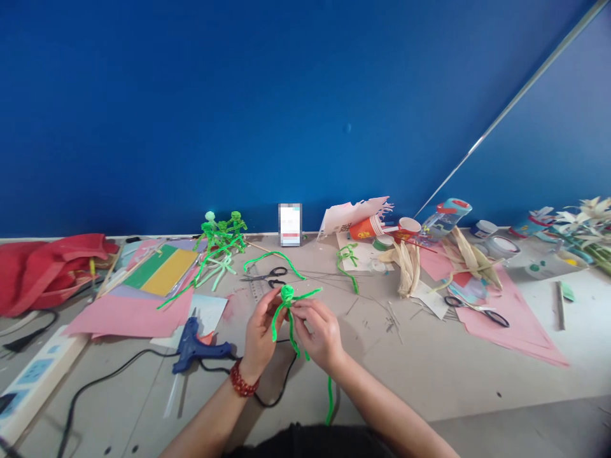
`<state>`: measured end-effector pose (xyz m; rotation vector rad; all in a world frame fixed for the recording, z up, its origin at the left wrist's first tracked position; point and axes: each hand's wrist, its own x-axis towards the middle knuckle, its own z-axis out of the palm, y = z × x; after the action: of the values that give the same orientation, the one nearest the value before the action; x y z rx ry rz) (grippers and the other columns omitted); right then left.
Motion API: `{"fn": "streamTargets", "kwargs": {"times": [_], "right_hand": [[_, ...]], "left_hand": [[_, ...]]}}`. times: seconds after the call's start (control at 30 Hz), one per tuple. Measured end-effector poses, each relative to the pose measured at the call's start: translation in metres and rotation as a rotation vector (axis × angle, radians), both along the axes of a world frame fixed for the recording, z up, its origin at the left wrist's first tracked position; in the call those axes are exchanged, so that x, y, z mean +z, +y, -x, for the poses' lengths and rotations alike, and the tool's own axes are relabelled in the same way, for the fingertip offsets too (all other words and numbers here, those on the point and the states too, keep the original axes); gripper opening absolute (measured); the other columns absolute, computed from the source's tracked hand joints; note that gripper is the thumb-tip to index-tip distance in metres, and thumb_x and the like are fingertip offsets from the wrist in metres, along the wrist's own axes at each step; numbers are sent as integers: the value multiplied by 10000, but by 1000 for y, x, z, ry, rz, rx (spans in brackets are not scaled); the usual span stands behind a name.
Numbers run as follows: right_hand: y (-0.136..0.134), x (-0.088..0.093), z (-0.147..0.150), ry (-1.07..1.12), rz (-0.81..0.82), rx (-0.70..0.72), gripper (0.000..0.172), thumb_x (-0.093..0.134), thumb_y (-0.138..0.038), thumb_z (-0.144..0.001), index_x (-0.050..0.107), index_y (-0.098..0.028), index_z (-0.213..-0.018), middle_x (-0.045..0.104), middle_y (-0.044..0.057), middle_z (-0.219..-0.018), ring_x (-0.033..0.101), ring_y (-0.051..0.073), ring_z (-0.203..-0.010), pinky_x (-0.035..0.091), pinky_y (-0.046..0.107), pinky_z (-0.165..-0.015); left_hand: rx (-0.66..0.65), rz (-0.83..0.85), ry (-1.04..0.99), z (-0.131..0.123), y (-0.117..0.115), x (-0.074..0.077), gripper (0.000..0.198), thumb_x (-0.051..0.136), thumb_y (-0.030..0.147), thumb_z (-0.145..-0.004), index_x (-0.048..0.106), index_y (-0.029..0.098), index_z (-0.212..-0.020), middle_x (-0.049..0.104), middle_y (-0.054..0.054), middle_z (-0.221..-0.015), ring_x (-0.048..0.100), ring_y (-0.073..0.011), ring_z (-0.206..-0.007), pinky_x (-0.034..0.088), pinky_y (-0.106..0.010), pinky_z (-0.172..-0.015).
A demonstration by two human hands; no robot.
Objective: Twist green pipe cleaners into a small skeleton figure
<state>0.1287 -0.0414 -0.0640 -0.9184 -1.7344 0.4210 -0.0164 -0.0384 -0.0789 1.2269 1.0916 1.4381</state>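
Your left hand and right hand are both closed, pinching the bright green pipe-cleaner figure between fingertips, held in the air above the beige worktable, in front of you at centre. Figure's long axis runs roughly upright: coiled round head at top, pipe-cleaner legs hanging down toward you, one arm strand angled out to the upper right. Red beaded bracelet on your left wrist. Nearest items: black-handled scissors beyond your hands, blue hot-glue gun to the left. Green pipe-cleaner skeleton figures stand by the blue wall. Orange paper cup has dark print, too small to read. White card is blurred out, unreadable. No legible text in view.
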Motion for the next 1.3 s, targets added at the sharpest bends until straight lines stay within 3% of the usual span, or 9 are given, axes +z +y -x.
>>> {"fn": "streamTargets", "kwargs": {"times": [0.2, 0.4, 0.63, 0.77, 0.93, 1.13, 1.3], "right_hand": [[-1, -1, -4, -43, -46, 33, 320, 504, -86, -891, 676, -276, -1082, 729, 84, -996, 674, 217, -884, 533, 374, -786], [-2, -1, -2, 26, 19, 17, 262, 538, -99, -888, 675, -256, -1045, 735, 72, -939, 677, 209, -859, 521, 336, -775], [2, 1, -1, 212, 314, 59, 120, 589, -237, -906, 705, -210, -907, 713, 42, -831, 646, 164, -748, 491, 261, -687], [6, -10, 1, 414, 505, 142, 164, 647, -338, -864, 698, -187, -826, 695, 41, -781, 637, 169, -727, 488, 270, -685], [9, -15, 2, 585, 744, 256, 264, 697, -437, -793, 662, -175, -793, 638, 6, -638, 533, 122, -513, 403, 226, -495], [6, 1, 2, 361, 459, 96, 220, 634, -297, -822, 573, -174, -651, 529, -17, -620, 487, 119, -591, 388, 231, -582], [5, 3, 6, 331, 426, 0, 220, 589, -263, -823, 517, -181, -632, 475, -36, -582, 451, 114, -568, 364, 225, -570]], "left_hand": [[-58, -37, 125, 6, -1, 8, 428, 633, 292, -868, 542, 235, -1282, 699, -79, -1073, 665, -201, -945, 540, -309, -800], [-61, 11, 51, 5, -1, 16, 375, 639, 297, -869, 545, 211, -1222, 690, -32, -890, 644, -154, -770, 523, -257, -690], [-117, 51, -48, 6, -1, 18, 347, 658, 319, -852, 539, 194, -1153, 696, -39, -882, 667, -176, -808, 519, -246, -656], [-184, 47, -141, 7, 2, 13, 350, 689, 283, -830, 523, 214, -1131, 695, -18, -833, 651, -147, -694, 514, -238, -608], [-227, 57, -232, 5, 4, 8, 367, 707, 274, -809, 524, 231, -1124, 670, 13, -749, 613, -127, -611, 497, -225, -555], [-14, 75, -68, 4, 1, 7, 177, 726, 277, -777, 614, 208, -896, 666, 16, -777, 610, -127, -688, 495, -217, -621], [45, 107, 108, 4, -1, 10, 131, 718, 301, -768, 679, 185, -814, 696, -9, -764, 617, -158, -738, 495, -240, -687]]}}
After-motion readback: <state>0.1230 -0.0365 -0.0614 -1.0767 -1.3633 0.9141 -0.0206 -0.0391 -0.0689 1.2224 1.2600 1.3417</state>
